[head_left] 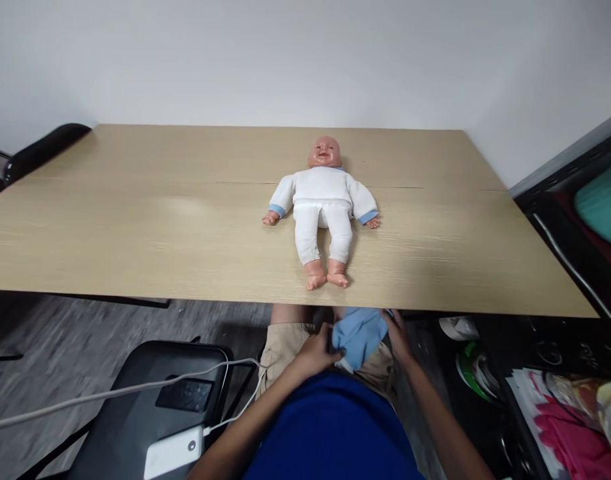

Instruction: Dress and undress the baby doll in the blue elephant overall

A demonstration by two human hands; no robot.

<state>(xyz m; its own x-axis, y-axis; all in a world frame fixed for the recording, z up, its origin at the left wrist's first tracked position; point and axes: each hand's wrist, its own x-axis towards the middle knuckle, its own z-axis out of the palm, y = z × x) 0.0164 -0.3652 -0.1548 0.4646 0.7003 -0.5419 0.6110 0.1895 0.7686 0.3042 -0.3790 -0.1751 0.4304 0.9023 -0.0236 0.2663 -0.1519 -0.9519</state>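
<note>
A light blue piece of cloth [359, 337], perhaps a small garment, lies bunched over my lap below the table's front edge. My left hand [314, 353] is closed on its left side, thumb on top of the fabric. At the upper right of the cloth, my right hand [396, 335] grips the edge, with its fingertips partly hidden. On the table lies a baby doll [323, 183] on its back, in a white top with blue cuffs and white trousers, its bare feet pointing toward me. Neither hand touches the doll.
The wooden table [160, 220] stands against a white wall. To my left, a black chair [135, 373] carries a dark phone [185, 395] and a white power bank [174, 453] with a cable. Dark shelving [525, 340] with fabrics and papers is at my right.
</note>
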